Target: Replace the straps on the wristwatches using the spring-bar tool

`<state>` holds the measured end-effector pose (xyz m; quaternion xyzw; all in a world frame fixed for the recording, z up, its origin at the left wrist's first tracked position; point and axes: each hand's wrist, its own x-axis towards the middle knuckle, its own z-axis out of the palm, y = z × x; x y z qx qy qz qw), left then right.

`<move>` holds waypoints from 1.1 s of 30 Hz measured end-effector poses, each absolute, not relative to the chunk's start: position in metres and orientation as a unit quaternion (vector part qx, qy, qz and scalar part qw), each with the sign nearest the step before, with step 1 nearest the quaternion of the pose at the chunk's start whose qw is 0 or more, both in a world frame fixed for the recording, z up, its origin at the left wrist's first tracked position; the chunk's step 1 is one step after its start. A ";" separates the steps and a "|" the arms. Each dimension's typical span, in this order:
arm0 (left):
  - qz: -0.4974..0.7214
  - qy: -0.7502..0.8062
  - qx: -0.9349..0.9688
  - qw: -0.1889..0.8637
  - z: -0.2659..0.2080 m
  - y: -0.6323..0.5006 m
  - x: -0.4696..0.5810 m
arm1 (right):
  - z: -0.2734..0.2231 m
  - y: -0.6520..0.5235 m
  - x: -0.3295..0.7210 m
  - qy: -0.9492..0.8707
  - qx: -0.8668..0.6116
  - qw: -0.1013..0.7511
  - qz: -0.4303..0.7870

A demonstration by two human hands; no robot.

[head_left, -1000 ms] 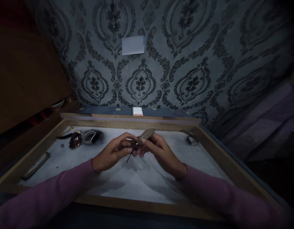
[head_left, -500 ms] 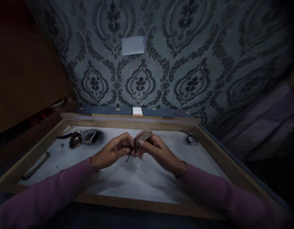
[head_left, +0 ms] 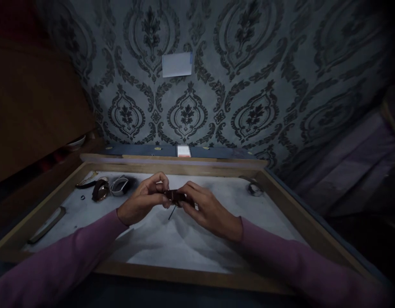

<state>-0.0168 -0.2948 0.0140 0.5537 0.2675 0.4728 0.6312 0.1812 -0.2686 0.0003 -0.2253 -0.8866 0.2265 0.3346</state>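
Observation:
A brown watch strap (head_left: 175, 196) stretches between my two hands, above the middle of a shallow wooden tray (head_left: 197, 169) with a white lining. My left hand (head_left: 145, 197) pinches its left end between thumb and fingers. On the other side, my right hand (head_left: 207, 208) has closed over the right part, hiding much of it. Whether a watch case is attached is hard to make out in the dim light. Just below the strap shows a thin dark stick-like piece (head_left: 172, 213); I cannot tell if it lies on the lining or hangs from the fingers.
Dark-strapped watches (head_left: 100, 190) and a pale-banded watch (head_left: 119, 186) lie at the tray's back left. A loose strap (head_left: 48, 225) rests by the left wall, near a small dark ring (head_left: 83, 197). Another watch (head_left: 255, 188) is at the back right. Patterned fabric (head_left: 187, 113) rises behind.
The strap has turned: its lighter, holed underside showed before, and a dark brown face shows now. My right hand has rolled over it, and both hands have shifted slightly left.

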 end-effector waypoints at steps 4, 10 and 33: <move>0.467 0.257 0.548 0.644 0.014 -0.294 -0.019 | 0.001 -0.268 0.181 -0.897 -0.225 0.329 0.191; 0.484 0.221 0.551 0.643 0.014 -0.293 -0.022 | -0.003 -0.259 0.186 -0.842 -0.288 0.370 0.266; 0.368 0.394 0.728 0.424 0.008 -0.298 -0.015 | 0.012 -0.261 0.181 -0.490 -0.188 0.476 0.706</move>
